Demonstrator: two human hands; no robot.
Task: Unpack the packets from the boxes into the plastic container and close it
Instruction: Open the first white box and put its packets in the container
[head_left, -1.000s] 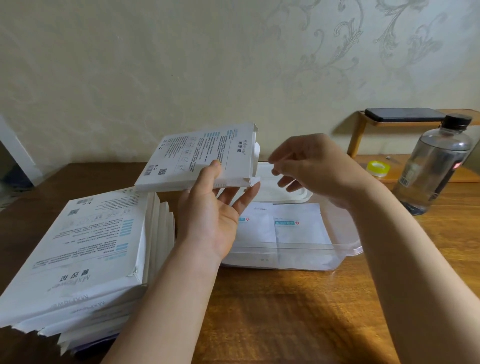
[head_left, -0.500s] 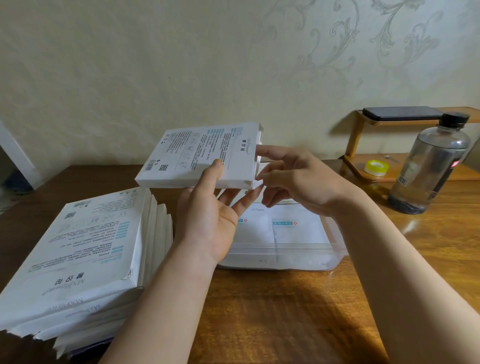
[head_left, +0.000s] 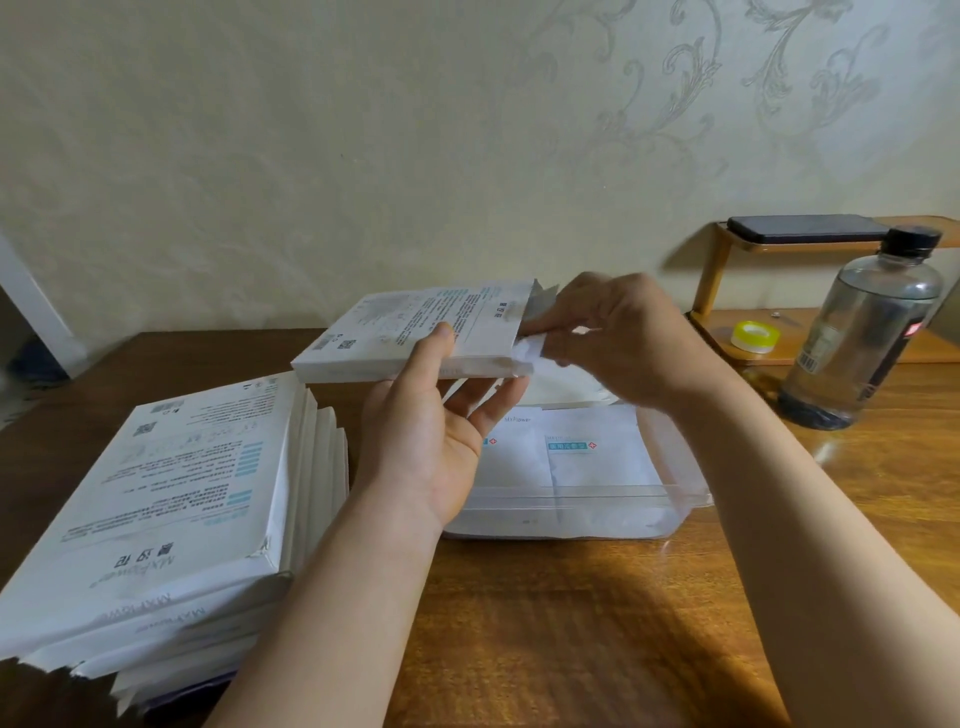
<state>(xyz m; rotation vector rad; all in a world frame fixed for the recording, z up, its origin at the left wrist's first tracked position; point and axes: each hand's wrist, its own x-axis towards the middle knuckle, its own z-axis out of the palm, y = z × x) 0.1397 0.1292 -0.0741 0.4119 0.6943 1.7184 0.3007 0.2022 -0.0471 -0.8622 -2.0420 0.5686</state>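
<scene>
Table (head_left: 571, 634) first: its wood carries everything, and the leaning stack of boxes (head_left: 156, 493) at my left sits close to the near edge, so a knock from my left forearm could, I think, send the top ones sliding off. Just right of the stack stands the plastic container (head_left: 680, 467), open-topped, with flat white packets (head_left: 597, 467) lying in it. The box (head_left: 415, 332) I am emptying hangs above its far left corner, so whatever slides out ought to land inside, though a tilt toward me would drop it on the wood instead. My left hand (head_left: 431, 441) holds that box from below, thumb on the printed face, fingers curled under. My right hand (head_left: 613, 338) is at the open end, fingers pinching a white tip (head_left: 530, 347) that pokes out below the raised flap (head_left: 543, 299); blur hides whether it is a packet or an inner flap. If I pull hard against a loose left grip, the whole box may come away, or the paper tear.
</scene>
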